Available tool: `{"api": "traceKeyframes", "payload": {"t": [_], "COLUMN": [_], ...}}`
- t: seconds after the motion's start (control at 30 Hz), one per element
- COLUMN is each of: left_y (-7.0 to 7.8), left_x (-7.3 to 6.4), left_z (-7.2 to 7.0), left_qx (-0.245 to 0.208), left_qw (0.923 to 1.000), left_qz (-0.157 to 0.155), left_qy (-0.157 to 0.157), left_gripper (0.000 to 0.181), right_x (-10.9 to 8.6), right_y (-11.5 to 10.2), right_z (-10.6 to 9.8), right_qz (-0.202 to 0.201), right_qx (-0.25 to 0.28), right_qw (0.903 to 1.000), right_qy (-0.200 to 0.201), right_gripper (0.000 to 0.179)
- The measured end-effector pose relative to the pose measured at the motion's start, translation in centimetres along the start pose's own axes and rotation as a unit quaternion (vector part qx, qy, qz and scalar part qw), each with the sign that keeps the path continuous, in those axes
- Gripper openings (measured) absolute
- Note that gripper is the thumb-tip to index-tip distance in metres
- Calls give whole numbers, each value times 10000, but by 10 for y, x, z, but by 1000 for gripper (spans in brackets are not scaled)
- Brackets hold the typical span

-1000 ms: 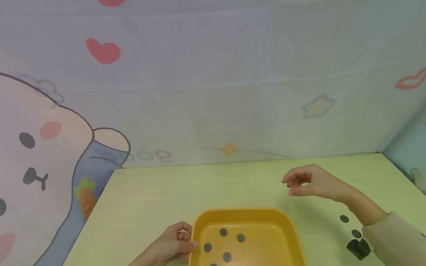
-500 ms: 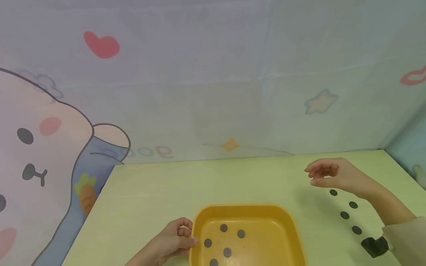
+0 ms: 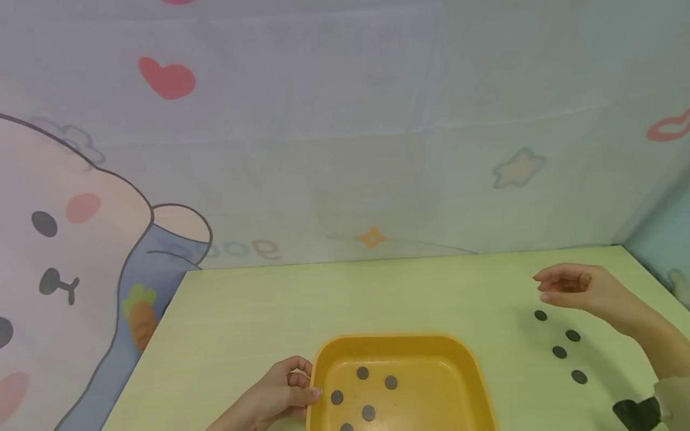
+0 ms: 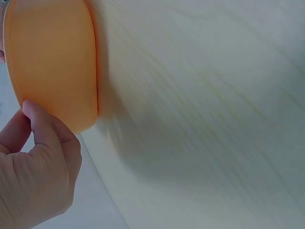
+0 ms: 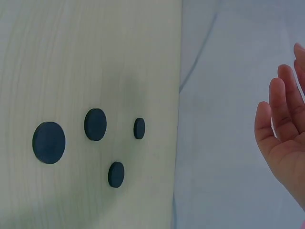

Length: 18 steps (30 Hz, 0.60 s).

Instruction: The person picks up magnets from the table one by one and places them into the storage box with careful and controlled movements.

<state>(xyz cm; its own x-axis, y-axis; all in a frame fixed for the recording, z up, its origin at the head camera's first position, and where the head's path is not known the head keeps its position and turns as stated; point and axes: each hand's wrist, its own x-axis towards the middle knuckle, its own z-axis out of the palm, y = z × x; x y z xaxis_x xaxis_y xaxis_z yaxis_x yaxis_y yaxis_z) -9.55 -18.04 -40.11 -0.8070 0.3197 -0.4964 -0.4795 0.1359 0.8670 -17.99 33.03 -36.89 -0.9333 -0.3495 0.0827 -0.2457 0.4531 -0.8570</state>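
Note:
My left hand (image 3: 280, 389) grips the left rim of a yellow tray (image 3: 396, 342), thumb over the edge. In the left wrist view the left hand (image 4: 45, 167) pinches that rim beside the tray's outer wall (image 4: 55, 62). Several dark round discs (image 3: 390, 382) lie flat inside the tray, whose near part is cut off. Over the right side of the table, my right hand (image 3: 587, 293) hovers with loosely curved fingers, nothing visible in it. Below it are several black discs (image 3: 559, 352), scattered and apart. In the right wrist view the right hand (image 5: 286, 124) shows at the edge, away from the discs (image 5: 95, 124).
The pale wooden table (image 3: 269, 317) ends at the back against a hanging cloth (image 3: 323, 149) printed with hearts and a cartoon bear. A dark band (image 3: 637, 414) shows at the right wrist, by the sleeve (image 3: 675, 401).
My right hand has moved right, away from the tray to above the black discs, uncovering discs its arm had hidden. The left hand has stayed on the tray rim.

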Motion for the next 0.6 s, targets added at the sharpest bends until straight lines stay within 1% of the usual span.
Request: {"api": "traceKeyframes", "payload": {"t": [0.13, 0.33, 0.47, 0.6], "left_y": [0, -1, -1, -1], "left_x": [0, 2, 2, 2], "left_z": [1, 2, 2, 0], "left_qx": [-4, -4, 60, 69], "left_qw": [10000, 10000, 10000, 10000], "left_qz": [-23, -39, -29, -31], "left_qy": [32, -48, -52, -25], "left_gripper": [27, 26, 26, 26], "right_x": [-5, -13, -18, -25], "right_y": [9, 20, 28, 39], "right_z": [-5, -11, -14, -16], "right_qz": [14, 87, 221, 341], "right_qx": [1, 2, 148, 264], "right_qw": [10000, 9995, 9987, 9981], "right_qy": [91, 298, 423, 442], "right_gripper": [26, 28, 30, 31]}}
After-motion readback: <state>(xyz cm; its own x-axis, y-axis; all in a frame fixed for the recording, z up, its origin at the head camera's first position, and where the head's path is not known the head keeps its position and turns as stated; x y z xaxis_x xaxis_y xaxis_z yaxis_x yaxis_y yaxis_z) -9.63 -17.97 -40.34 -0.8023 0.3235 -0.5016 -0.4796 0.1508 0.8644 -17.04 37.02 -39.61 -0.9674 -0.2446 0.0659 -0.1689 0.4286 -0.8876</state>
